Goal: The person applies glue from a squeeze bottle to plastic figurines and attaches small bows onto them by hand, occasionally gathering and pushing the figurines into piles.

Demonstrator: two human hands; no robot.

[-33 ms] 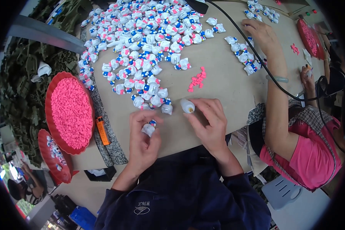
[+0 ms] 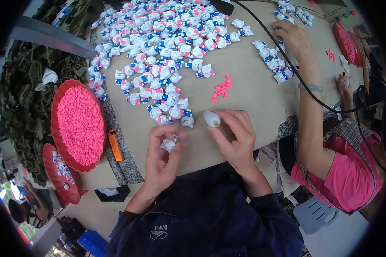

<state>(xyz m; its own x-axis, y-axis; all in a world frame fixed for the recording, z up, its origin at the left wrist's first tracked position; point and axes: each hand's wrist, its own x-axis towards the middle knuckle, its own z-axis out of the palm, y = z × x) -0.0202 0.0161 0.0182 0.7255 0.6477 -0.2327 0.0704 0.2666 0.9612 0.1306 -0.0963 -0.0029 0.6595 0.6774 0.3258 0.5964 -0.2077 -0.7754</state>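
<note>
In my left hand (image 2: 160,156), pinched between thumb and fingers, is a small white cat figurine (image 2: 167,146) with a bit of blue; the fingers hide part of it. My right hand (image 2: 238,139) grips a small translucent white squeeze bottle (image 2: 210,118), tilted with its yellowish tip toward me. The bottle and the figurine are apart. Beyond the bottle lies a little group of loose pink pieces (image 2: 221,89) on the table. A large spread of similar white, blue and pink figurines (image 2: 167,43) reaches from the far side down close to my left hand.
To the left are a scalloped red bowl (image 2: 54,118) of pink pieces, a smaller red dish (image 2: 71,198) with figurine parts, and an orange stick-like object (image 2: 115,145). A black cable (image 2: 261,29) crosses at right, over a co-worker's arm (image 2: 311,115) by more figurines (image 2: 272,62).
My left hand has shifted slightly right and the figurine in it has turned, showing less blue. The bottle in my right hand has tilted a little. The co-worker's hand is almost unmoved.
</note>
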